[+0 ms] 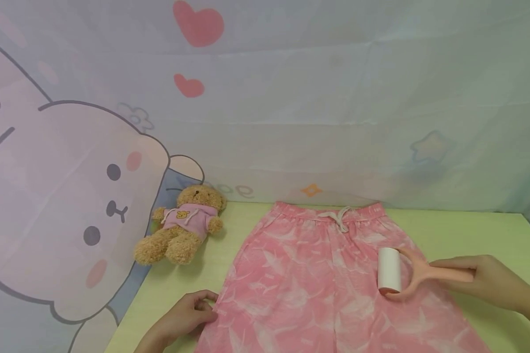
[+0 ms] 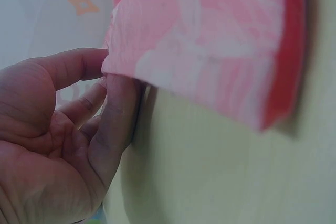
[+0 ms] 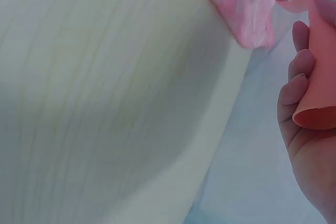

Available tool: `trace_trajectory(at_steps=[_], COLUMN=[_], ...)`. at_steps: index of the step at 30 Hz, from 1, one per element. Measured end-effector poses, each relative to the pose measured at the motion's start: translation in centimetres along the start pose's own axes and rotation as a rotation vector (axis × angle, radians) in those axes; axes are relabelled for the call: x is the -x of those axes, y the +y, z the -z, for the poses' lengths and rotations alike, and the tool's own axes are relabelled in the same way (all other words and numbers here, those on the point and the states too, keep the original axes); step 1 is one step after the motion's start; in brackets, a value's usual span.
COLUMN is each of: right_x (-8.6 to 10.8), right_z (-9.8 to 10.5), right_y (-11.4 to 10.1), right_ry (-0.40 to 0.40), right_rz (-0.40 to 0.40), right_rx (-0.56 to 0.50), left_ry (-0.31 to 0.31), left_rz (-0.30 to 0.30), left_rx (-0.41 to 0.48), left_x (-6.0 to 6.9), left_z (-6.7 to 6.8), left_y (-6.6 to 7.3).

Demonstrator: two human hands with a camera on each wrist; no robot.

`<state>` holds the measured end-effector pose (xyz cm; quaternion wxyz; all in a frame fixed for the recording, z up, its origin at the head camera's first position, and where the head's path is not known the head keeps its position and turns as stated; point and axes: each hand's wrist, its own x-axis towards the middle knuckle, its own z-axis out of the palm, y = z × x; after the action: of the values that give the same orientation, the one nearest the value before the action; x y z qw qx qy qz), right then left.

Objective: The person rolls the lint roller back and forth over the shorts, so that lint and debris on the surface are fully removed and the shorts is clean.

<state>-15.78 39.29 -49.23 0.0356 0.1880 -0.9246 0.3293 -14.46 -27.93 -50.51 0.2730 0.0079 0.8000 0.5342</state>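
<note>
Pink shorts with a white leaf-like pattern and a pale drawstring lie spread on the table. My right hand grips the peach handle of a lint roller; its white roll rests against the right side of the shorts. In the right wrist view my fingers wrap round that handle, whose hollow end shows. At the left edge of the shorts, my left hand pinches the fabric between thumb and fingers. The left wrist view shows the pinched edge lifted a little off the table.
A brown teddy bear in a lilac hoodie leans at the back left of the pale yellow-green table. Behind the table hangs a cloth backdrop printed with a rabbit and hearts.
</note>
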Motion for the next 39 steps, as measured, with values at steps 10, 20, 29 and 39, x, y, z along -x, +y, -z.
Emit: trace_trajectory(at_steps=[10, 20, 29, 39], right_x=[-2.3, -4.3, -5.7, -5.5], right_z=[-2.5, -4.6, -5.5, -5.3], right_y=[-1.8, -3.4, -4.8, -5.6], right_ry=[0.012, -0.011, -0.056, -0.01], right_rz=[0.066, 0.115, 0.096, 0.087], right_rx=[-0.02, -0.05, -0.052, -0.037], left_ry=[-0.001, -0.001, 0.002, 0.004], left_rz=[-0.01, -0.008, 0.003, -0.001], left_rx=[0.012, 0.017, 0.016, 0.023], left_x=[0.1, 0.1, 0.2, 0.2], left_z=[-0.1, 0.1, 0.0, 0.0], left_y=[0.2, 0.1, 0.0, 0.3])
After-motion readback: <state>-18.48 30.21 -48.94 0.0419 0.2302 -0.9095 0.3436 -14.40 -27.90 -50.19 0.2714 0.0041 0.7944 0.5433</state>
